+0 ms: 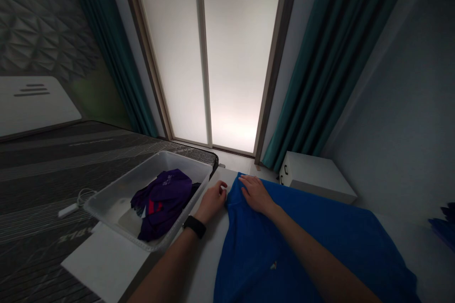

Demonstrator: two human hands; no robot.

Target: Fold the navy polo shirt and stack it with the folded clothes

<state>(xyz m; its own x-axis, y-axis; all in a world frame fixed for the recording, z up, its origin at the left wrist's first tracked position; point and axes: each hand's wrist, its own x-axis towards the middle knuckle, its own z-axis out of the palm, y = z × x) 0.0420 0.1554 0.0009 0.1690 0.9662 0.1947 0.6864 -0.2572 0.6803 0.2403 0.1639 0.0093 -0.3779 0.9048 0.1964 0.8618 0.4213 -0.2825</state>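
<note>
A blue shirt with a small light emblem lies spread over a white surface in front of me. My right hand rests flat on its far left corner, fingers stretched out and palm down. Beside that corner is my left hand, with a black band on the wrist. Its fingers are loosely curled and a little apart, close to the shirt's left edge; no cloth shows between them. Left of this hand stands a clear plastic bin with crumpled purple clothing inside, bearing a red patch and pale lettering.
The bin stands by a dark patterned mattress, near a white adapter with a cable and a white board. A white drawer cabinet is at the far right. Beyond are frosted sliding doors between teal curtains.
</note>
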